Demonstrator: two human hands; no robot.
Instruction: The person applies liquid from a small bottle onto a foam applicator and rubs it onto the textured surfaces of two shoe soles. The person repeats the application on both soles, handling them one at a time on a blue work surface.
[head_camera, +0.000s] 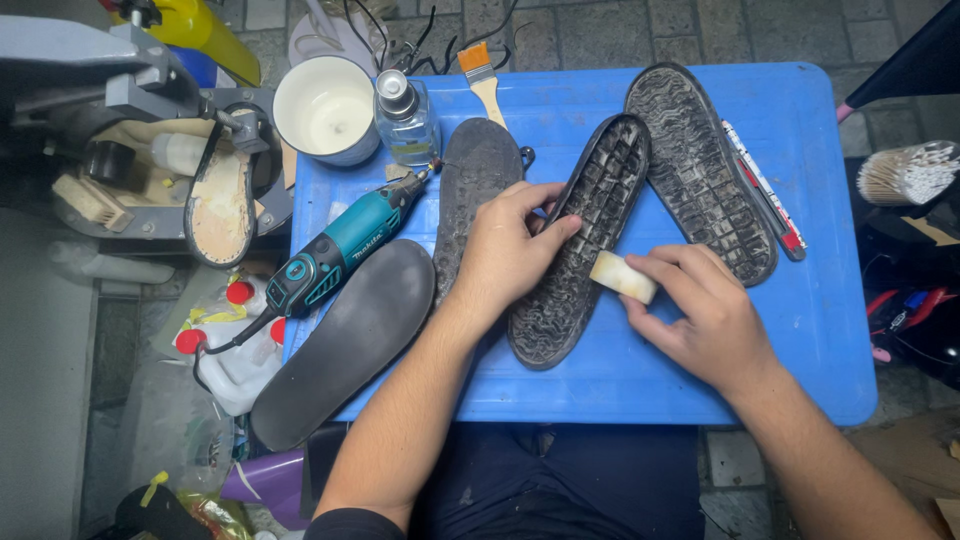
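A black rubber shoe sole (590, 215) lies tread-up across the middle of a blue plastic table (830, 330). My left hand (508, 250) presses on the sole's left edge and holds it down. My right hand (700, 310) grips a small cream-coloured block (622, 277), whose end touches the sole's right edge. A second treaded sole (700, 165) lies just to the right, bare. Two dark insoles rest to the left, one (475, 175) partly under my left hand and one (350, 335) overhanging the table's front left edge.
A teal rotary tool (340, 250) lies on the table's left part, beside a clear bottle (405, 120), a white bowl (325, 105) and a paintbrush (482, 80). A utility knife (765, 195) lies at the right. A shoe stand (215, 190) sits left of the table.
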